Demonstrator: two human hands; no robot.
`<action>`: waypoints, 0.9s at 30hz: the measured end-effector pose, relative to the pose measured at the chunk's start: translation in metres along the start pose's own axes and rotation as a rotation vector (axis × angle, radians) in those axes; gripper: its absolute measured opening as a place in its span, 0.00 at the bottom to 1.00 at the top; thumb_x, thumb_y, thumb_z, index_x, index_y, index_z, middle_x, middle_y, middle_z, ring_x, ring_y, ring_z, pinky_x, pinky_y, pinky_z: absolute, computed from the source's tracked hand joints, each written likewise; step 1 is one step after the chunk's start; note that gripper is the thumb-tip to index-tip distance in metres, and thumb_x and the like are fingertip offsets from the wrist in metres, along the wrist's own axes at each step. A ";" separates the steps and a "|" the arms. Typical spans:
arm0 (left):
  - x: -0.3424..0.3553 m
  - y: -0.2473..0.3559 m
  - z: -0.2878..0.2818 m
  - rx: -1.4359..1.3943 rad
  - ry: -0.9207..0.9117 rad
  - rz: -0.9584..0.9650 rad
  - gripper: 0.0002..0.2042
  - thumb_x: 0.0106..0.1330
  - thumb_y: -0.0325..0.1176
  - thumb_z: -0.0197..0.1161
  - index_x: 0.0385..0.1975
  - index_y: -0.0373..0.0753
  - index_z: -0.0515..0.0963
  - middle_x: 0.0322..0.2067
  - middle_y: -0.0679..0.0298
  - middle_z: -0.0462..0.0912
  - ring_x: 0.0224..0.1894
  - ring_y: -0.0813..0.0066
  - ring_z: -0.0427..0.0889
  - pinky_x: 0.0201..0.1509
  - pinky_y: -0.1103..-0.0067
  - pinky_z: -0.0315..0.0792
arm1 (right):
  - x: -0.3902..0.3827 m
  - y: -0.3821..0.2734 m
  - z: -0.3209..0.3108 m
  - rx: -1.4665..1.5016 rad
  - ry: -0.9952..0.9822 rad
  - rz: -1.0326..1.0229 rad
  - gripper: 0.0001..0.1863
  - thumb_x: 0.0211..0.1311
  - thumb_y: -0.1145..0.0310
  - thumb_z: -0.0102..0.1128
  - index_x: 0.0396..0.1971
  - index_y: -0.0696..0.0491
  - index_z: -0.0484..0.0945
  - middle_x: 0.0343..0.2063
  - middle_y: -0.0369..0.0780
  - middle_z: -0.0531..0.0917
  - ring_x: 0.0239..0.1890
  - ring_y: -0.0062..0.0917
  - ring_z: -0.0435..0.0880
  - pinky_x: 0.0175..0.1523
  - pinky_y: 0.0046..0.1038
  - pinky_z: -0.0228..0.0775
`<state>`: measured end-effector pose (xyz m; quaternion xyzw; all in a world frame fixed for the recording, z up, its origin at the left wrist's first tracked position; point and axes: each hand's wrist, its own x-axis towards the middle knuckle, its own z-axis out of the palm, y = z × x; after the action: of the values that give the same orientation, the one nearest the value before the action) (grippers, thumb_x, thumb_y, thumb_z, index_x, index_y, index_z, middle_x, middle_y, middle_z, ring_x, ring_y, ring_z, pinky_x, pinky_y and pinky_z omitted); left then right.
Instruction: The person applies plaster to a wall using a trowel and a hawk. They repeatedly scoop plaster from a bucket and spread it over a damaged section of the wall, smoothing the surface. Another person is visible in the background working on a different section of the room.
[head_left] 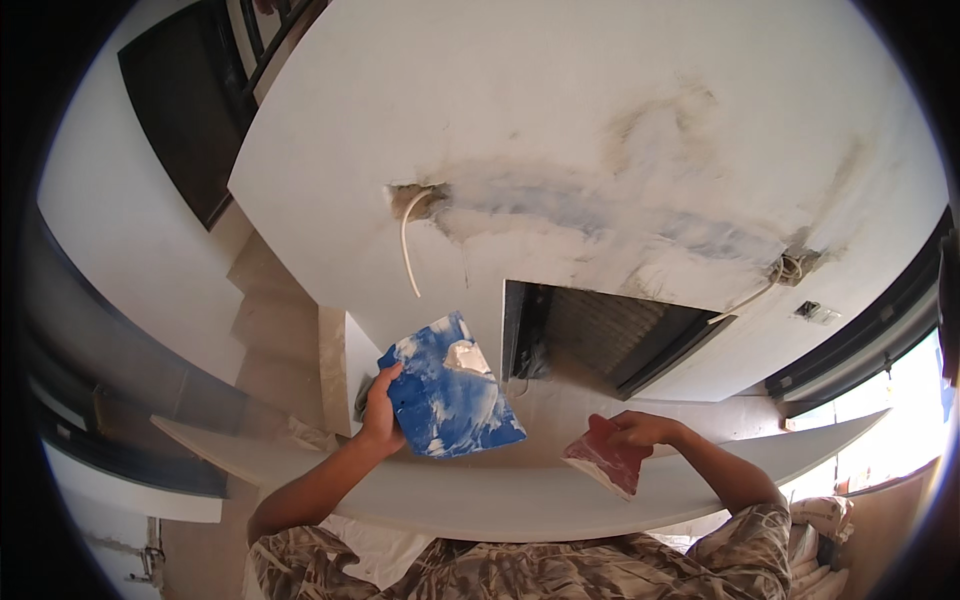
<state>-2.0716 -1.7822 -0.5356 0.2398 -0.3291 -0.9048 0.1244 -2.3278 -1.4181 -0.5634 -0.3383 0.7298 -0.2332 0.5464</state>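
Note:
My left hand (380, 408) grips the edge of a blue square board (450, 390) smeared with white filler, a lump of it near the board's upper right corner. My right hand (640, 430) holds a red scraper (608, 462) with a white-coated edge, lowered to the right of the board. Both are raised below a white wall surface (600, 120) with a patched grey-blue streak (600, 215) running across it.
A white cable (406, 250) hangs from a hole at the streak's left end, and a coiled wire (788, 268) sits at its right end. A dark rectangular recess (610, 335) opens behind the hands. A white ledge (520, 500) curves below. Steps (275, 310) lie left, a bright window right.

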 end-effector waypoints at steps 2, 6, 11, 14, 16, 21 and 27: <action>0.001 -0.001 -0.002 0.010 0.033 0.009 0.23 0.66 0.47 0.53 0.56 0.39 0.68 0.49 0.58 0.78 0.49 0.63 0.80 0.54 0.66 0.76 | 0.001 -0.009 0.003 -0.022 -0.025 0.060 0.21 0.60 0.61 0.58 0.49 0.57 0.78 0.38 0.38 0.84 0.38 0.21 0.81 0.43 0.25 0.73; -0.006 0.001 0.010 0.000 0.026 0.022 0.24 0.65 0.47 0.54 0.56 0.39 0.68 0.49 0.58 0.78 0.49 0.62 0.80 0.55 0.65 0.75 | 0.006 0.013 -0.001 -0.088 -0.080 -0.034 0.22 0.59 0.61 0.57 0.50 0.57 0.78 0.37 0.38 0.84 0.38 0.22 0.80 0.42 0.26 0.74; -0.007 0.000 0.018 0.008 -0.030 0.039 0.24 0.66 0.47 0.52 0.57 0.40 0.68 0.51 0.59 0.77 0.52 0.61 0.78 0.58 0.64 0.73 | 0.004 0.021 -0.001 -0.145 -0.086 -0.050 0.22 0.58 0.62 0.56 0.50 0.57 0.77 0.37 0.40 0.84 0.38 0.24 0.80 0.42 0.28 0.73; -0.004 -0.002 0.014 0.006 -0.071 0.038 0.23 0.67 0.47 0.49 0.58 0.40 0.68 0.52 0.59 0.77 0.53 0.61 0.78 0.59 0.63 0.72 | 0.005 0.024 -0.002 -0.207 -0.061 -0.099 0.22 0.58 0.62 0.55 0.50 0.57 0.77 0.36 0.40 0.84 0.37 0.25 0.80 0.42 0.29 0.73; -0.006 0.000 0.016 0.019 -0.080 0.053 0.23 0.67 0.47 0.49 0.58 0.41 0.68 0.53 0.59 0.76 0.53 0.61 0.78 0.59 0.63 0.72 | 0.006 0.024 0.000 -0.233 -0.034 -0.145 0.22 0.57 0.62 0.55 0.49 0.57 0.77 0.36 0.40 0.84 0.37 0.25 0.80 0.42 0.29 0.73; -0.010 0.002 0.019 0.023 -0.082 0.051 0.24 0.67 0.47 0.49 0.58 0.41 0.68 0.54 0.59 0.76 0.54 0.60 0.78 0.59 0.63 0.72 | 0.002 0.018 -0.009 -0.148 -0.002 -0.162 0.19 0.63 0.63 0.53 0.51 0.56 0.76 0.33 0.37 0.83 0.33 0.20 0.79 0.38 0.26 0.72; -0.008 0.004 0.010 0.012 -0.071 0.029 0.25 0.66 0.49 0.50 0.59 0.41 0.68 0.54 0.58 0.76 0.54 0.59 0.77 0.59 0.62 0.71 | -0.026 -0.012 -0.064 0.205 0.506 -0.297 0.18 0.70 0.60 0.54 0.54 0.53 0.73 0.30 0.32 0.82 0.31 0.12 0.77 0.37 0.20 0.72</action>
<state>-2.0693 -1.7765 -0.5236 0.2033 -0.3423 -0.9089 0.1241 -2.3812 -1.4088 -0.5194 -0.3155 0.7579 -0.4598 0.3387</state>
